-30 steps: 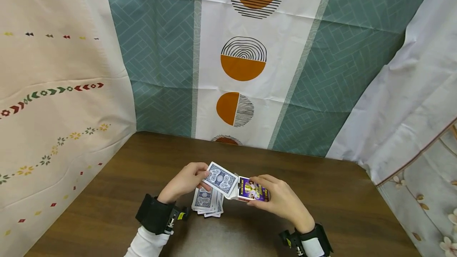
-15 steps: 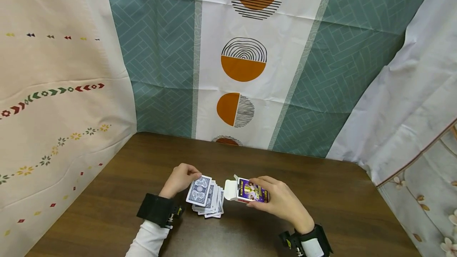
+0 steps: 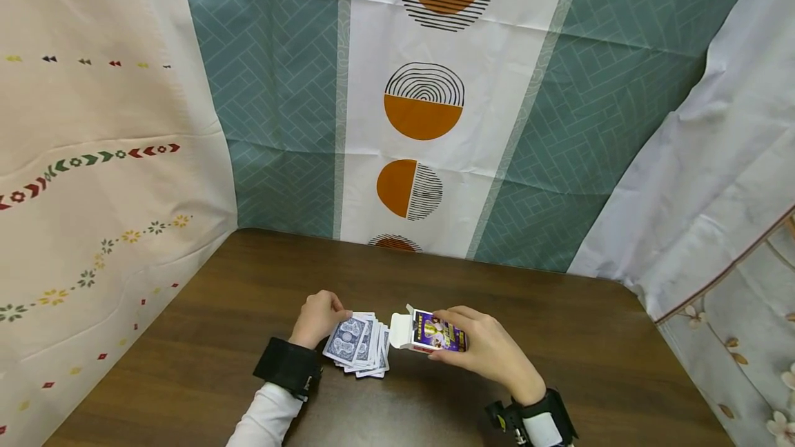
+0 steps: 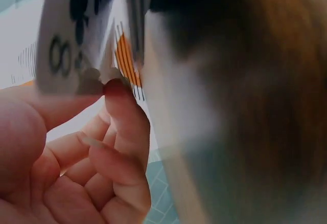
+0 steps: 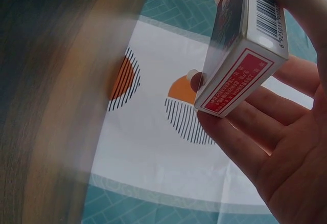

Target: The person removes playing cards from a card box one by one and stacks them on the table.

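Observation:
My left hand (image 3: 319, 318) pinches a blue-backed playing card (image 3: 344, 342) by its upper corner, over the left side of a loose pile of playing cards (image 3: 375, 359). In the left wrist view, the card's face shows an 8 and black clubs between thumb and forefinger. To the right of the pile, my right hand (image 3: 487, 343) grips a purple card box (image 3: 435, 331) by its far end. Its white flap (image 3: 401, 330) hangs open toward the cards. The right wrist view shows the box's red label (image 5: 237, 83) and barcode, with thumb and fingers around it.
Everything is over a brown wooden table (image 3: 534, 316). A patterned teal and white cloth (image 3: 286, 123) hangs along its back edge, and pale curtains hang at the left and right sides. Each wrist bears a black strap with a camera.
My left hand has carried the card from the box's flap leftward and down onto the pile's left side. My right hand and the box have hardly moved.

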A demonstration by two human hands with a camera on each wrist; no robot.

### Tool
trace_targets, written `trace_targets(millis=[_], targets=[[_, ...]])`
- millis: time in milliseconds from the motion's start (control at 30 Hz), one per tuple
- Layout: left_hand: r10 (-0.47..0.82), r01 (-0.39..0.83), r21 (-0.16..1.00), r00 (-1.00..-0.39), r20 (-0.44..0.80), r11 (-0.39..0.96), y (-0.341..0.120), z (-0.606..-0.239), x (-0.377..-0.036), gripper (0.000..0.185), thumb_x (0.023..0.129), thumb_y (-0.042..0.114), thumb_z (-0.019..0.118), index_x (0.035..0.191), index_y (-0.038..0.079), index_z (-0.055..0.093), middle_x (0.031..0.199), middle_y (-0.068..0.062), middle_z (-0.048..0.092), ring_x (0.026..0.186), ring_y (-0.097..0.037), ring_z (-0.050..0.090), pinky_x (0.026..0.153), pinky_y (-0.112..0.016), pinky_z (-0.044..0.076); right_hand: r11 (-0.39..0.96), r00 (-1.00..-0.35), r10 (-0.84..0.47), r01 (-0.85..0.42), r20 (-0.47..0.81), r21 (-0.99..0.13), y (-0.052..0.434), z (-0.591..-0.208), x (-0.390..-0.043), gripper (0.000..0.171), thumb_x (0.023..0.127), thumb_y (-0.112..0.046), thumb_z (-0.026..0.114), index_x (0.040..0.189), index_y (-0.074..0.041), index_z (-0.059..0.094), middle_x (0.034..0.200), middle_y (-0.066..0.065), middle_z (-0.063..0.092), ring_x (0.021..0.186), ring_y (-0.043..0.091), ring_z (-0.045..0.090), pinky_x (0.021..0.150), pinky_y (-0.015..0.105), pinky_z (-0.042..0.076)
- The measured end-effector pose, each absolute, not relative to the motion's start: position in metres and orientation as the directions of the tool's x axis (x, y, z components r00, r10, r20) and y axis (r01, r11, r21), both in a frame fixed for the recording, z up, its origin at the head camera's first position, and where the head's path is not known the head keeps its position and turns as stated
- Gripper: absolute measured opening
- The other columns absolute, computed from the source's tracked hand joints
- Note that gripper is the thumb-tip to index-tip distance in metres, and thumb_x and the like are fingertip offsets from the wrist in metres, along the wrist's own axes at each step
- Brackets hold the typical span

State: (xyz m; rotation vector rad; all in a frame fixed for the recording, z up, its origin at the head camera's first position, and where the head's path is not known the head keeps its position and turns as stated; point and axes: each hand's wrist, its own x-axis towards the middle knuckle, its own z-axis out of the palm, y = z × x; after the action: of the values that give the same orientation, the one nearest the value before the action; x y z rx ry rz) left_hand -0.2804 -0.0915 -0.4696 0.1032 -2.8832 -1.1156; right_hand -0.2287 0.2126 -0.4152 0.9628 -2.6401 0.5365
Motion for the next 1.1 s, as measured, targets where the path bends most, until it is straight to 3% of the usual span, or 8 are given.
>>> trace_targets(millis=[333,533,633,800,933,1100], targets=[[-0.05,0.004,0.583,-0.996,0.077,0.812,-0.078,-0.465,-0.274,0.027,0.084,0.026,0.074,0.072,0.006,0.061,0.065,-0.003,0.055,0.059,-0.018,0.05,0.051,-0.031,0.037,0.726,-0.758,-0.55,-0.642,0.351,-0.247,0.211,-0.416,-0.229,0.059,0.074,-0.052,0.078,0.118,-0.014,0.067,0.11,0.0,0.068,0.088,0.009,0.061,0.075,0.027,0.054],[0.24,0.285,0.745,-0.956,0.171,0.603,-0.059,-0.431,-0.26,0.02,0.087,0.024,0.072,0.074,0.009,0.066,0.064,0.002,0.05,0.06,-0.011,0.044,0.054,-0.023,0.034,0.718,-0.752,-0.555,-0.649,0.356,-0.252,0.212,-0.417,-0.229,0.06,0.074,-0.052,0.078,0.119,-0.014,0.067,0.11,0.0,0.068,0.087,0.009,0.061,0.074,0.025,0.054],[0.344,0.337,0.781,-0.924,0.167,0.526,-0.047,-0.419,-0.249,0.019,0.085,0.025,0.073,0.073,0.011,0.068,0.065,0.005,0.05,0.061,-0.01,0.043,0.054,-0.021,0.032,0.709,-0.739,-0.558,-0.661,0.376,-0.247,0.211,-0.416,-0.229,0.06,0.075,-0.053,0.077,0.119,-0.014,0.067,0.11,0.0,0.068,0.086,0.008,0.061,0.073,0.025,0.054],[0.329,0.33,0.747,-0.931,0.157,0.577,-0.029,-0.416,-0.236,0.027,0.083,0.026,0.075,0.064,0.009,0.064,0.061,0.006,0.041,0.059,-0.01,0.038,0.051,-0.021,0.027,0.681,-0.717,-0.568,-0.685,0.403,-0.259,0.209,-0.415,-0.228,0.06,0.076,-0.05,0.078,0.121,-0.012,0.066,0.111,0.002,0.067,0.086,0.009,0.061,0.072,0.023,0.054],[0.306,0.342,0.725,-0.933,0.189,0.597,-0.021,-0.42,-0.23,0.028,0.081,0.015,0.073,0.057,0.009,0.06,0.054,0.008,0.038,0.054,-0.008,0.036,0.049,-0.021,0.025,0.661,-0.699,-0.576,-0.703,0.423,-0.261,0.208,-0.414,-0.225,0.059,0.074,-0.045,0.08,0.121,-0.011,0.065,0.111,0.003,0.067,0.087,0.01,0.062,0.072,0.023,0.054],[0.35,0.265,0.84,-0.932,0.096,0.474,-0.02,-0.424,-0.233,0.027,0.081,0.008,0.068,0.058,0.002,0.058,0.052,0.008,0.039,0.047,-0.007,0.033,0.046,-0.021,0.024,0.665,-0.693,-0.577,-0.706,0.433,-0.244,0.209,-0.413,-0.224,0.059,0.074,-0.044,0.081,0.121,-0.012,0.065,0.112,0.003,0.066,0.087,0.011,0.063,0.073,0.025,0.055]])
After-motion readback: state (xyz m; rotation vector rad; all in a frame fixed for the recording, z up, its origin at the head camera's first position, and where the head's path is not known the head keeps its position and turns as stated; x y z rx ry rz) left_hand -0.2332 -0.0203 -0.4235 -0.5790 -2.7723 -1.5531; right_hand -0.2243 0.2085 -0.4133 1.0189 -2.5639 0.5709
